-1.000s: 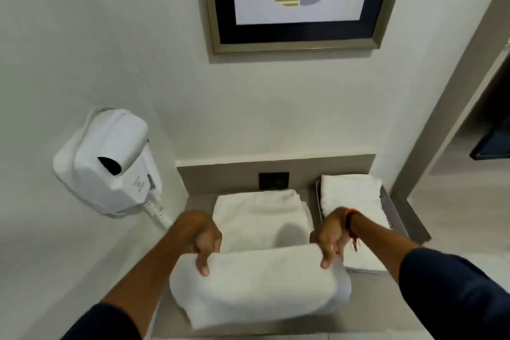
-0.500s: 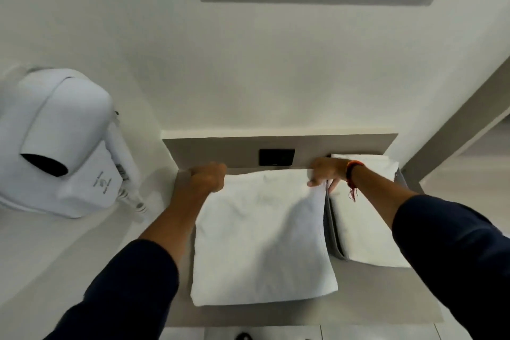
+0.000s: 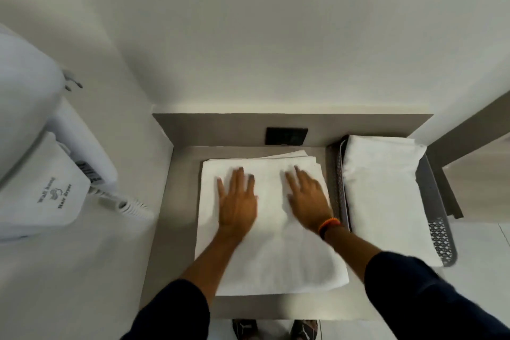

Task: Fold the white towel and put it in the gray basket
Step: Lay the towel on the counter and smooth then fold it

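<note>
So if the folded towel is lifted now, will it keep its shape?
Probably not by itself: the towel is soft cloth, so it would likely sag. Its stacked back edges look loose and may slip apart. Both hands, left and right, lie flat on it; supporting from below seems safer.

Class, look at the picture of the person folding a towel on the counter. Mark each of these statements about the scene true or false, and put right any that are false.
1. Both hands lie flat and open on the folded towel. True: the left hand and right hand press on it, fingers spread.
2. The gray basket is empty. False: another folded towel already lies in it.
3. The basket stands to the right of the towel being folded. True.
4. The wristband is on the left wrist. False: it is on the right wrist.
5. A hair dryer hangs on the wall at the left. True.
</note>
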